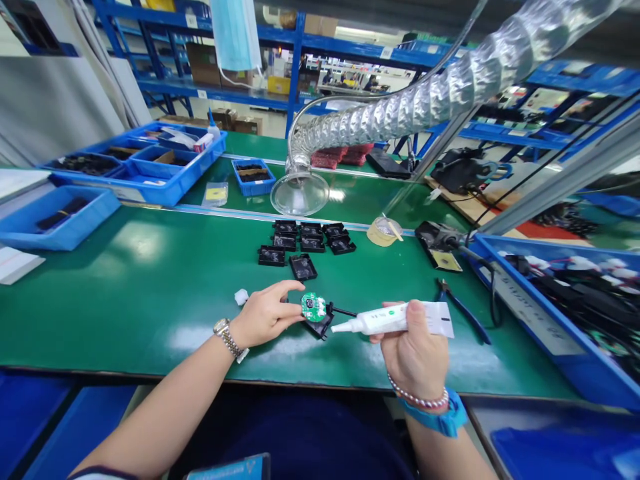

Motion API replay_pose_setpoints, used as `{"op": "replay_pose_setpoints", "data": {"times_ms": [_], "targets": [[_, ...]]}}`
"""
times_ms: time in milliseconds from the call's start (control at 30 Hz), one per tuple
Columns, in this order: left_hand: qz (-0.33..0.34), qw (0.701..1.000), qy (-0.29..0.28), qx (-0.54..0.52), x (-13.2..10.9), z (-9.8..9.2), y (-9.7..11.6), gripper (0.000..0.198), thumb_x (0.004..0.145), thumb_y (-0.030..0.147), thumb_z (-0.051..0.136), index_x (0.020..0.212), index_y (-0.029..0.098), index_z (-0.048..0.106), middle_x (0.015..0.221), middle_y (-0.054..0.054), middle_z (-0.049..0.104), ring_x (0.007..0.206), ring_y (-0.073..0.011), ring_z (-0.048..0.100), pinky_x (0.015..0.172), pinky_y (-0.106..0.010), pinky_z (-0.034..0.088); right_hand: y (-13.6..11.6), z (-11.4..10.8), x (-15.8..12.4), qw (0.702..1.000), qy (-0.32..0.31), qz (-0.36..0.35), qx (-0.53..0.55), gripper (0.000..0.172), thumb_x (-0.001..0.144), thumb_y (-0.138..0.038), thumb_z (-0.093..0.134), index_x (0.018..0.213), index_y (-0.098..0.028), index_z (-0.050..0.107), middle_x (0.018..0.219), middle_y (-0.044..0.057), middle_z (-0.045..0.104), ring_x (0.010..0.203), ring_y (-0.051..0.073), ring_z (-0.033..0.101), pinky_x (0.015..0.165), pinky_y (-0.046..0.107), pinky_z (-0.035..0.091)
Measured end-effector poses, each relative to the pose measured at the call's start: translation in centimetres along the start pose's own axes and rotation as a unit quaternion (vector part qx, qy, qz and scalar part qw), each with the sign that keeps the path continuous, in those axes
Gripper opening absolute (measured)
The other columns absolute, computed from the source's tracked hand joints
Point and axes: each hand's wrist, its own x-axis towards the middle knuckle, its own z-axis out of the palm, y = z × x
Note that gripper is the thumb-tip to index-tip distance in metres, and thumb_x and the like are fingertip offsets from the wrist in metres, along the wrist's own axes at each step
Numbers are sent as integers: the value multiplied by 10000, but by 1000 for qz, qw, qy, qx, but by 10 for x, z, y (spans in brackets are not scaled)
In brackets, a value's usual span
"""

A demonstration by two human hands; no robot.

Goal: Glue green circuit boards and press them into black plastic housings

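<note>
Between the thumb and fingers of my left hand (pixel 273 313) is a small green circuit board (pixel 314 307). Just under the board lies a black plastic housing (pixel 320 325), partly covered by it. A black cable (pixel 344 311) runs right from there and passes behind the tube. My right hand (pixel 417 347) grips a white glue tube (pixel 385 320), its thumb on top and its nozzle pointing left, close to the housing but apart from the board. Beyond my hands stand several black plastic housings (pixel 311 239) in rows, with one housing (pixel 303 267) nearer to me. A white connector (pixel 241 297) rests beside my left hand.
A silver exhaust duct (pixel 400 107) with a clear hood (pixel 300 193) hangs over the bench (pixel 150 287). Blue-handled cutters (pixel 465 310) and a tape roll (pixel 384 231) lie right. Blue bins (pixel 165 180) stand left; a large blue bin (pixel 530 313) of cabled parts borders the right.
</note>
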Motion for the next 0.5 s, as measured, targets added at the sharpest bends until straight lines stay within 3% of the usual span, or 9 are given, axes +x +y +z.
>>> {"op": "replay_pose_setpoints", "data": {"times_ms": [133,300,500], "targets": [[0,1000,2,-1,-1,1,0,267,873,319,449,780,204,672,1123,-72,514,711,-116,504,609,-250,444,-6,0,2,999,-2,2,32,412,607,-557,679,639,-159,580,474,-20,562,351,118,509,296,215,398],[1,1000,-5,4,-1,1,0,287,879,331,433,785,205,673,1123,-73,512,708,-117,508,619,-258,452,-5,4,-6,983,-96,153,42,419,651,-553,651,700,-138,634,557,28,621,373,99,502,321,203,407],[4,1000,-5,8,0,0,1,287,881,328,430,780,205,668,1120,-69,516,719,-119,510,627,-257,450,-1,9,-13,975,-129,170,61,437,714,-585,574,714,-152,627,489,-5,557,364,85,450,313,186,368]]}}
